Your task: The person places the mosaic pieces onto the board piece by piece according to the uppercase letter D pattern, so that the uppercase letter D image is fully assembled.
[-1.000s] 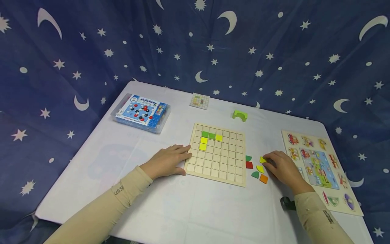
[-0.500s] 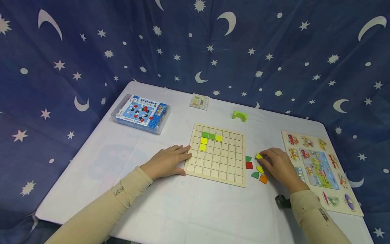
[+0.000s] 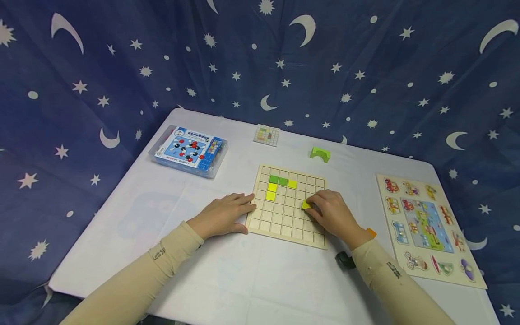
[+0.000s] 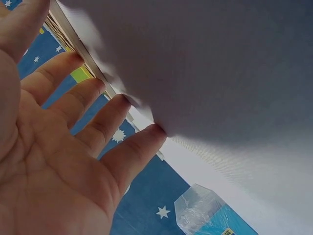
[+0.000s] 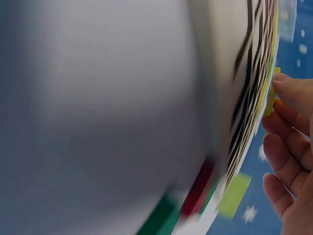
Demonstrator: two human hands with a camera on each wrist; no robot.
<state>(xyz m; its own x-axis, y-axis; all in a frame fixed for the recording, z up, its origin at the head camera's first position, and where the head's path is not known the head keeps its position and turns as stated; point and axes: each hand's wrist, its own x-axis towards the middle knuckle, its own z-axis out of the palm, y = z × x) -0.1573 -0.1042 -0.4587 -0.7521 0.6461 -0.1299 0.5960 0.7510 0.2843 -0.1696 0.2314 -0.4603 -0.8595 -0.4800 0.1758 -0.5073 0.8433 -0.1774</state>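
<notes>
My right hand (image 3: pixel 333 214) pinches a yellow tile (image 3: pixel 305 205) between thumb and fingers, over the right part of the wooden grid board (image 3: pixel 286 243). In the right wrist view the yellow tile (image 5: pixel 271 98) stands edge-on in the fingertips. Two green squares (image 3: pixel 278 180) and several yellow squares (image 3: pixel 271 196) lie in the board's upper left cells. My left hand (image 3: pixel 223 214) lies flat at the board's left edge, fingertips touching it; the left wrist view shows the straight fingers (image 4: pixel 132 152) along that edge. An orange tile (image 3: pixel 371 233) peeks out past the right wrist.
A red tile (image 5: pixel 198 188) and a green tile (image 5: pixel 161 215) lie beside the board, hidden from above by the right hand. Behind stand a green arch block (image 3: pixel 320 154) and a small pattern card (image 3: pixel 266 135). A boxed set (image 3: pixel 188 151) lies left, a picture puzzle (image 3: pixel 430 230) right.
My right hand has picked up the yellow tile from beside the board and carried it left, over the grid. My left hand has stayed at the board's edge.
</notes>
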